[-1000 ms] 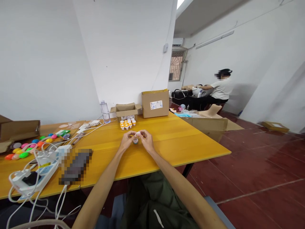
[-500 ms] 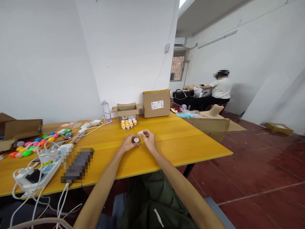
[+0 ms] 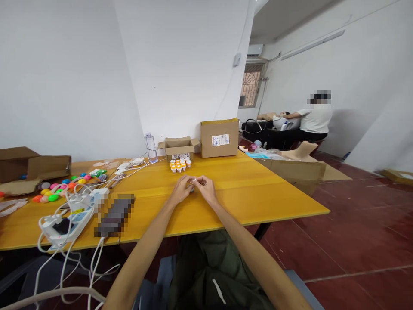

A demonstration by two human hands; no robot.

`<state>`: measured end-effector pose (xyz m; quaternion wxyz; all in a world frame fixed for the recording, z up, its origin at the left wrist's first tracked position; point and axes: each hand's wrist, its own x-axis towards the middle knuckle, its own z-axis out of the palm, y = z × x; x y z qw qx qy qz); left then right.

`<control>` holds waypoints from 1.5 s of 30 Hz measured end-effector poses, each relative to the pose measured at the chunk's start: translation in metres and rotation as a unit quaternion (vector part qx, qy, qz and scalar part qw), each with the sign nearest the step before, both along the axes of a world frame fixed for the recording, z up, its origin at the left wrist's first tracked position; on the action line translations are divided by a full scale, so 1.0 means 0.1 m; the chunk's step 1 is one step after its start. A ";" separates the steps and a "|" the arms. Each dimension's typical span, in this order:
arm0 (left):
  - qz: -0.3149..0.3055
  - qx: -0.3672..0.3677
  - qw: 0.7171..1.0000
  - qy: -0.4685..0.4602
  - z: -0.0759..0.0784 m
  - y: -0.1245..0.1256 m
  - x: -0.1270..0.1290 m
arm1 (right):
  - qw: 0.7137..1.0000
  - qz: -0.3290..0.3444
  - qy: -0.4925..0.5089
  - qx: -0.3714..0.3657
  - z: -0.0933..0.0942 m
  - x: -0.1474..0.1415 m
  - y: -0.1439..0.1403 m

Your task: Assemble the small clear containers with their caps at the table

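Observation:
My left hand (image 3: pixel 182 189) and my right hand (image 3: pixel 205 188) meet over the table, fingertips almost touching. The left is closed around a small container (image 3: pixel 192 189), mostly hidden by my fingers. Between the fingertips of my right hand is a small whitish piece (image 3: pixel 194 181), held at the top of the container. Whether the two parts touch, I cannot tell. Just beyond my hands, several small bottles (image 3: pixel 179 165) with white caps and orange-yellow bands stand in a tight group.
Behind the bottles are an open carton (image 3: pixel 179 148), a larger box (image 3: pixel 219 138) and a clear bottle (image 3: pixel 150 147). To the left lie a dark blurred device (image 3: pixel 115 216), a power strip (image 3: pixel 72 219) with cables and several coloured balls (image 3: pixel 53 197). A person (image 3: pixel 316 115) sits at the back right.
My hands have come together, the right one bringing its small piece onto the container in my left, which is now largely covered. The whole view has shifted, moving the scene rightward.

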<state>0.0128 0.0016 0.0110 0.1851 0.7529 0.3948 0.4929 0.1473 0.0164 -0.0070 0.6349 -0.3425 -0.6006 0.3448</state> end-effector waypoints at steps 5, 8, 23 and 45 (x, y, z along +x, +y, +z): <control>0.016 0.005 1.000 0.010 0.02 -0.01 -0.01 | 1.000 0.024 0.003 -0.007 0.00 -0.01 0.01; 0.029 0.003 1.000 0.007 0.03 -0.01 -0.01 | 1.000 0.026 0.010 -0.001 0.01 -0.01 0.00; 0.044 -0.036 0.997 -0.052 0.04 -0.01 0.02 | 0.999 0.030 -0.005 0.016 0.02 0.00 -0.01; -0.024 -0.152 0.967 -0.202 0.09 0.05 0.02 | 0.993 -0.023 -0.085 0.079 0.03 -0.03 -0.07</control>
